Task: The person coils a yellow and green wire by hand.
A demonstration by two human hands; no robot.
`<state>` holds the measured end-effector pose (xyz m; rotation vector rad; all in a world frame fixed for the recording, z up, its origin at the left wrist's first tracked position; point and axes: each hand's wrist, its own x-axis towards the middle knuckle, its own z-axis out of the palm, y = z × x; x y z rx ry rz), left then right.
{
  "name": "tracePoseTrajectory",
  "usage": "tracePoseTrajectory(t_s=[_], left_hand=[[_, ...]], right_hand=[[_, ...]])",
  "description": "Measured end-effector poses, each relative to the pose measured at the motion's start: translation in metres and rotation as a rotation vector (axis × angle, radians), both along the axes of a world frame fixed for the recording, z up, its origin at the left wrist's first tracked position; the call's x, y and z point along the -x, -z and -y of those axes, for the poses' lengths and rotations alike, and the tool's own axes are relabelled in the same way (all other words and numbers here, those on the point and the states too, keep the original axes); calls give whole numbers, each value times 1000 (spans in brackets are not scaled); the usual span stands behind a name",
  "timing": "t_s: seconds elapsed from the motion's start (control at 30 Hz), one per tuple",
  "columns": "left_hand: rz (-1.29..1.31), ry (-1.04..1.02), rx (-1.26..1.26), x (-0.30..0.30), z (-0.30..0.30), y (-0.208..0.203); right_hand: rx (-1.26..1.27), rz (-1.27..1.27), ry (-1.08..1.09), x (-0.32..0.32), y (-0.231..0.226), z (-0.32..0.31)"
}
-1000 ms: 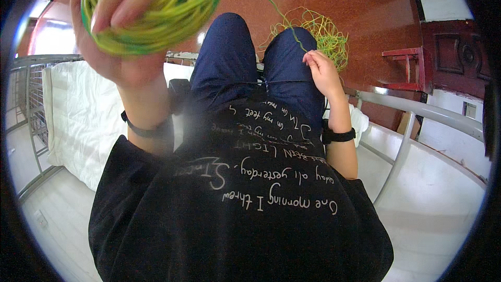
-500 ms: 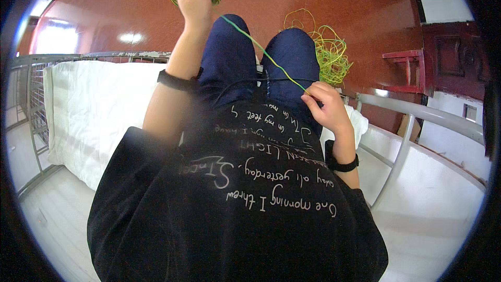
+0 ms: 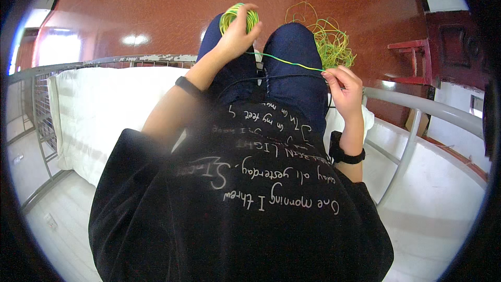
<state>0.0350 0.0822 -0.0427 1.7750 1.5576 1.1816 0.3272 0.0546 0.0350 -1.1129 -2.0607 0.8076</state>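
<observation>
My left hand grips a coil of thin yellow-green wire above my left knee, its fingers wrapped over the bundle. From the coil a single strand of wire runs across my lap to the right. Over my right thigh, my right hand pinches that strand between thumb and fingers. Beyond my right knee a loose tangle of the same wire lies on the reddish-brown floor, partly hidden by the knee.
A bed with a white cover and a grey metal frame stands at my left. At the right are a grey tubular rail and a small red wooden stool. A dark cord lies across my lap.
My left hand has moved right and nearer with the coil, from beyond my left knee to over it. My right hand has shifted slightly right and up. The strand now runs flatter.
</observation>
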Motion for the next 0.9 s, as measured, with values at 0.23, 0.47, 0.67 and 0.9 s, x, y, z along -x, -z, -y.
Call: tracePoseTrajectory(t_s=[0.23,0.47,0.67,0.9], left_hand=[[-23,481,362,-22,16,-5],[52,649,415,-47,21,-19],[247,655,528,-61,22,-55],[431,849,706,-68,28,-91]], right_hand=[[19,18,80,0,-1,-14],[77,-142,256,-19,15,-25],[280,-366,354,-31,31,-28],[398,-439,262,-25,40,-35]])
